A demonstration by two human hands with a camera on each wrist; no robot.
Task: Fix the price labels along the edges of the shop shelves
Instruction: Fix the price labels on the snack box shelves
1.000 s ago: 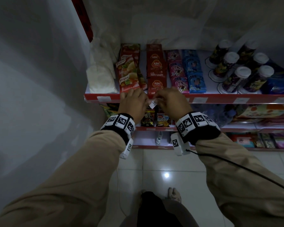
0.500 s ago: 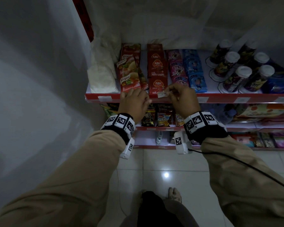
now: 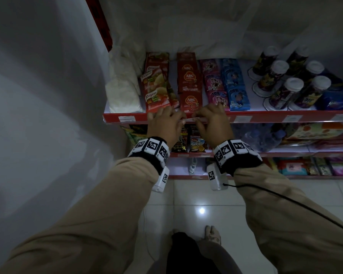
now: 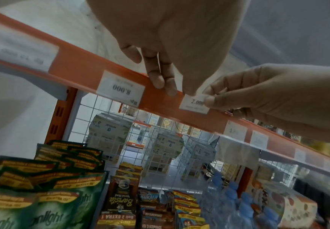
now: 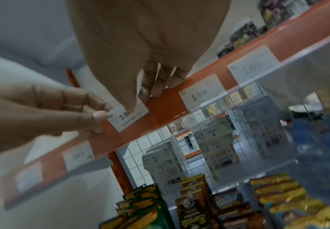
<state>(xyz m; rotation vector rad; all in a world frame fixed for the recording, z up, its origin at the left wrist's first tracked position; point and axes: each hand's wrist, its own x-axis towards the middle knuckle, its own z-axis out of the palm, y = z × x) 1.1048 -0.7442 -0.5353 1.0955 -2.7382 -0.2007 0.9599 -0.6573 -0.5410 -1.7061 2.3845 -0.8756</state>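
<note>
Red strip (image 4: 93, 68) runs across the frame's middle with labels in it. At left, an 8.000 label (image 4: 121, 86) sits in upside down. Next, the left hand (image 4: 172, 46) and right hand (image 4: 273, 99) pinch the 2.000 label (image 4: 193, 105) against the strip, not yet let go. To the right, more labels (image 5: 203, 89) are in.

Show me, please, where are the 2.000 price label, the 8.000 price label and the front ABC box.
2.000 price label (image 4: 192, 104): left wrist view, printed face.
8.000 price label (image 4: 121, 88): left wrist view, centre.
front ABC box (image 3: 191, 102): head view, logo.
</note>
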